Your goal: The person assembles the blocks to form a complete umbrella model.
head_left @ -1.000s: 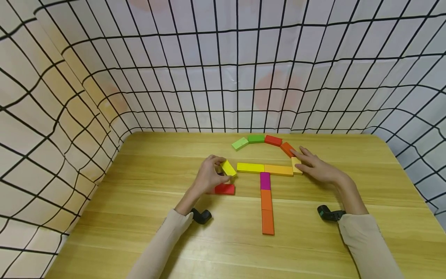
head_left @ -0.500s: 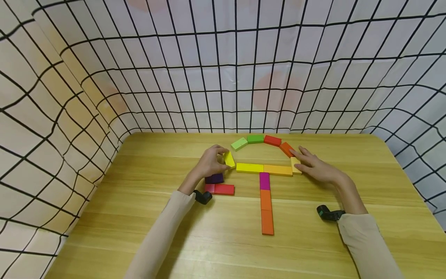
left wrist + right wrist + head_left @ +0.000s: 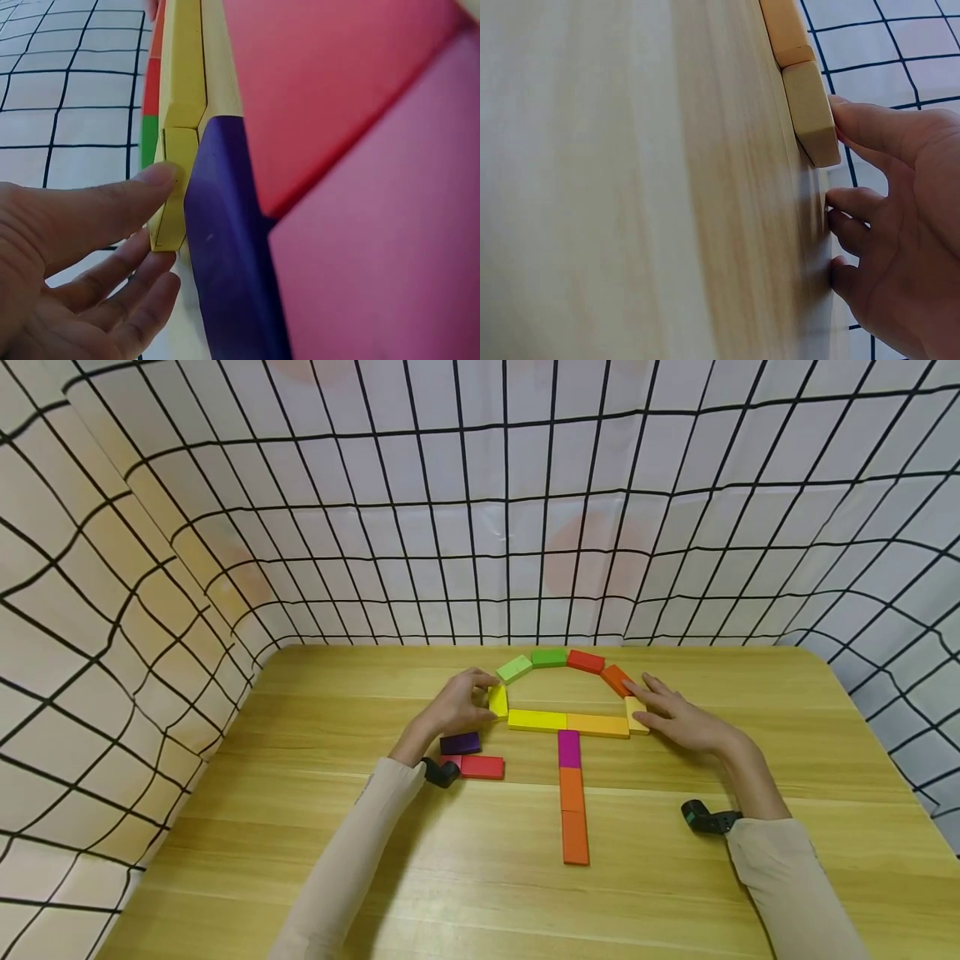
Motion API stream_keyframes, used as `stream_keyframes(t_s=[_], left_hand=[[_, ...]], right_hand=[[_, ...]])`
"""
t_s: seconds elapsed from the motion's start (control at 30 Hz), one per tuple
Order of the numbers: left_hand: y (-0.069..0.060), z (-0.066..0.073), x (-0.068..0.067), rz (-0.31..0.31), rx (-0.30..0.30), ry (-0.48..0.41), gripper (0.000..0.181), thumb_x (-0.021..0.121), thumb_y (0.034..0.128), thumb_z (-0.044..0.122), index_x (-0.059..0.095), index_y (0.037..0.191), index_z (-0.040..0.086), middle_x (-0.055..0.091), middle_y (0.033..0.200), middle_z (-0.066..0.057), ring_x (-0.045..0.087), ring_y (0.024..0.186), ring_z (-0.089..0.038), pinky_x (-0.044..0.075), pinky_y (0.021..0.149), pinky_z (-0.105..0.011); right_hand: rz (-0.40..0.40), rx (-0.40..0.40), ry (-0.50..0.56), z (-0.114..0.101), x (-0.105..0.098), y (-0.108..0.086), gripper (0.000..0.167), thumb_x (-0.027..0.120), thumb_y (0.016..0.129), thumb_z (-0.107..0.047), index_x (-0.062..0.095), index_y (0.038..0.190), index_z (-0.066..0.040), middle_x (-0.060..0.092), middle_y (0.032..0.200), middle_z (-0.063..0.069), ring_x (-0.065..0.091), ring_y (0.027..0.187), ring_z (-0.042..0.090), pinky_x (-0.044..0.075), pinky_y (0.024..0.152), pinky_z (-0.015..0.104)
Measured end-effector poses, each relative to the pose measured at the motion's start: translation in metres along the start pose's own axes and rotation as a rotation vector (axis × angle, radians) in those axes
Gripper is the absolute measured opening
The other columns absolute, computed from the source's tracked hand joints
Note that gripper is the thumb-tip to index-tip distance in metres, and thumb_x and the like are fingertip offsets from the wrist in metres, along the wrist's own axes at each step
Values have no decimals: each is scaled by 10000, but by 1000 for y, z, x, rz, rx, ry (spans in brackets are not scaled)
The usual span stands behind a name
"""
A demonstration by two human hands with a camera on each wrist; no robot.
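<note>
Head view: held yellow blk (image 3: 498,702) part hid by L hand (image 3: 455,704), pink blk (image 3: 452,760) by L wrist cam (image 3: 441,774)

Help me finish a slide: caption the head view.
Left fingers hold a yellow block at one end of a block arch; right hand touches the other.

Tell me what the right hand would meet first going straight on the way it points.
Probably the cream block: the thumb of the right hand seems against it. The orange-red block lies close by another fingertip, though depth there is unclear.
</note>
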State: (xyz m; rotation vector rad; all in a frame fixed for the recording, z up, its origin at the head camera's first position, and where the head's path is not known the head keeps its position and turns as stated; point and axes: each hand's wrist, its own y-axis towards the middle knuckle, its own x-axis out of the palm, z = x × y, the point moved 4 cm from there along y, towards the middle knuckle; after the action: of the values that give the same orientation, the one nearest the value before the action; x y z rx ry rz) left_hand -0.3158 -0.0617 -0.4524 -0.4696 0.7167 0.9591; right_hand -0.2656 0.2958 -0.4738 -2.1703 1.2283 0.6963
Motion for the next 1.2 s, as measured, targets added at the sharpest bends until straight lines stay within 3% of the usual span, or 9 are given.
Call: stream_keyframes(t_s=[0.47,0.6,0.83,1.0,1.2], left_hand=[[4,0,3,18,-1,-49,563,802,884,23,601,1408,-17,572,1442,-196,588,1299,-344,525,1105,-433],[6,-1,2,37,-21,-99,532,766,930,63,581,1420,-29,567,1434,-220,610,1277,-372,553,1065,-434],[30,-7,-3,151,-112,-199,381,644,1032,149,630,1361,-44,684,1304,-230,665,1173,-349,585,974,-400],[45,-14,-2,185,-181,-264,334,659,1026,166,687,1295,-29,708,1238,-198,636,1047,-264,535,846,-278],[53,-15,-1,212,-197,-268,264,707,990,134,749,1200,-21,729,1192,-192,615,962,-220,500,769,-230]], right_hand=[[-2,2,-10,1,0,-1,657,443,1116,-347,172,1666,-110,-105,1716,270,-142,1560,535,-16,1154,829],[-4,8,-10,2,0,-1,661,445,1115,-355,169,1668,-120,-103,1716,271,-142,1558,542,-17,1149,835],[-6,14,-9,4,-1,-1,668,447,1113,-367,166,1669,-125,-107,1717,268,-144,1561,536,-13,1149,835],[-9,8,-15,4,0,-1,665,443,1115,-358,161,1669,-120,-108,1715,273,-143,1559,540,-12,1150,834],[-7,6,-15,2,0,-1,665,443,1114,-368,174,1667,-115,-104,1719,263,-141,1561,535,-13,1155,829]])
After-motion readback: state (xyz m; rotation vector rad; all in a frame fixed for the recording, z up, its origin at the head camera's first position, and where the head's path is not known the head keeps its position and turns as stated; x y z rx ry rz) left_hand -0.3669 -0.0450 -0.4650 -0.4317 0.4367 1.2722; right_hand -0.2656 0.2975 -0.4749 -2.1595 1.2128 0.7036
